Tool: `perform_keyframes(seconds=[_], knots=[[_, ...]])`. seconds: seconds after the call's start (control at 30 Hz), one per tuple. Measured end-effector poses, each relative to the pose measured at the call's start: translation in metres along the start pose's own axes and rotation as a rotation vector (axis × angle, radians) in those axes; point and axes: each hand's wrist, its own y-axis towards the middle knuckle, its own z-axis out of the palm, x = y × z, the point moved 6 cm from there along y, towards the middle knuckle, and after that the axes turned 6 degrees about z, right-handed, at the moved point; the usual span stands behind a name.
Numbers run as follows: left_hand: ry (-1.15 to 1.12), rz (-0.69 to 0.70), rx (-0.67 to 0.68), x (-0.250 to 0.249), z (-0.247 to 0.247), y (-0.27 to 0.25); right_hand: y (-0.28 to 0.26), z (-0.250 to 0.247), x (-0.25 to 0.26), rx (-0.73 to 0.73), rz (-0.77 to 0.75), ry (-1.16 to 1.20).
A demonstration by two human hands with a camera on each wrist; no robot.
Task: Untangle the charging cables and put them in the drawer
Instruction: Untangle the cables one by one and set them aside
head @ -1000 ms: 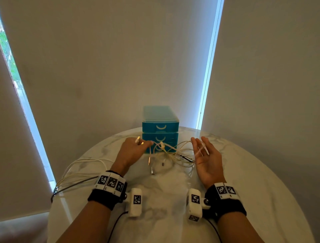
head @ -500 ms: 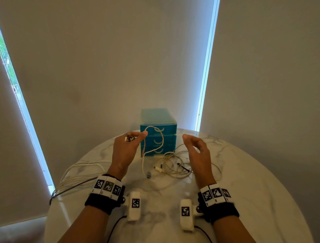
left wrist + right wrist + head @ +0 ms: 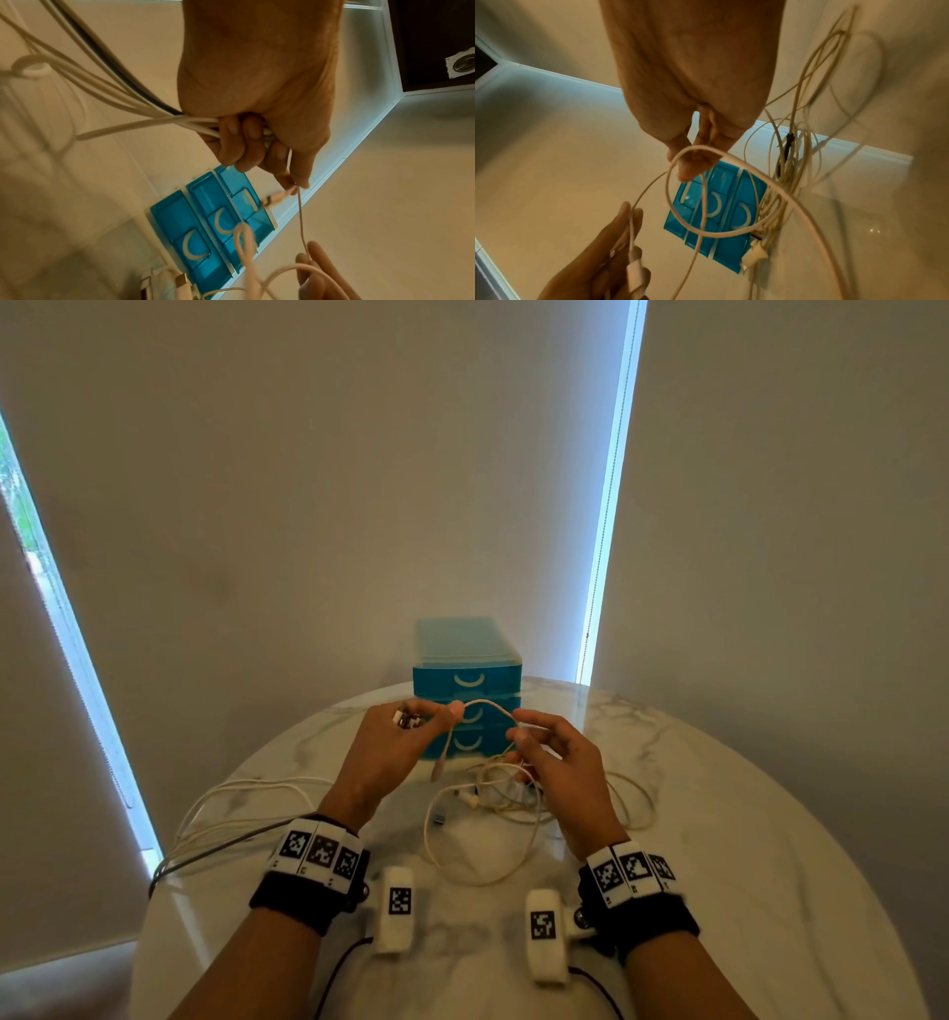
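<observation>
Round marble-pattern table (image 3: 744, 891) is seen from above, with both forearms reaching in over it.

Blue three-drawer unit (image 3: 466, 690) is set at the far edge of the table. All three drawer fronts are seen pushed in; nothing is seen stowed, so the putting-away is judged not yet begun.

A bundle of freed cables (image 3: 231, 806) is trailed off to the left across the table and over its edge. It is gathered into the left hand (image 3: 387, 752), whose lower fingers (image 3: 239, 142) are curled tight around several white leads and one dark one. This part of the sorting is judged done.

A tangled heap (image 3: 513, 793) of thin pale cables is left lying on the table just in front of the drawer unit, under the right hand (image 3: 560, 762). Several plugs are seen in it; how many leads are knotted there cannot be told.

One thin cable (image 3: 488, 706) is stretched in an arc between the two hands. Near its plug end it is pinched between left thumb and forefinger. The other end of the span is nipped by the right fingers (image 3: 693, 162), the rest of that hand being held loosely spread. A loop of the same or a neighbouring lead is hung below.

Judged roughly midway: this lead to be pulled clear, the heap to be worked through, a drawer to be opened and filled.
</observation>
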Motion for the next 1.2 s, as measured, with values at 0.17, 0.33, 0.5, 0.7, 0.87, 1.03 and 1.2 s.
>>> perform_keyframes(seconds=[0.17,0.33,0.5,0.7,0.87,1.03,1.2], knots=[[0.110,-0.092,0.032,0.000,-0.001,-0.002,0.007,-0.024,-0.007,-0.220,0.117,0.481],[0.353,-0.172,0.393,0.005,0.024,-0.014,0.009,-0.033,-0.015,-0.252,0.232,0.730],[0.155,-0.054,0.191,-0.002,0.013,-0.005,0.012,-0.029,-0.012,-0.226,0.196,0.669],[-0.165,0.003,-0.004,-0.005,-0.005,0.001,0.012,-0.011,-0.010,-0.002,0.091,-0.025],[-0.245,0.005,-0.021,-0.007,-0.008,0.001,-0.002,0.017,-0.029,0.368,0.177,-0.386],[-0.302,-0.007,-0.026,-0.007,-0.006,0.001,-0.014,0.027,-0.029,0.484,0.156,-0.513],[-0.284,-0.021,-0.008,-0.006,-0.004,0.001,-0.004,0.016,-0.010,0.190,-0.015,-0.304]])
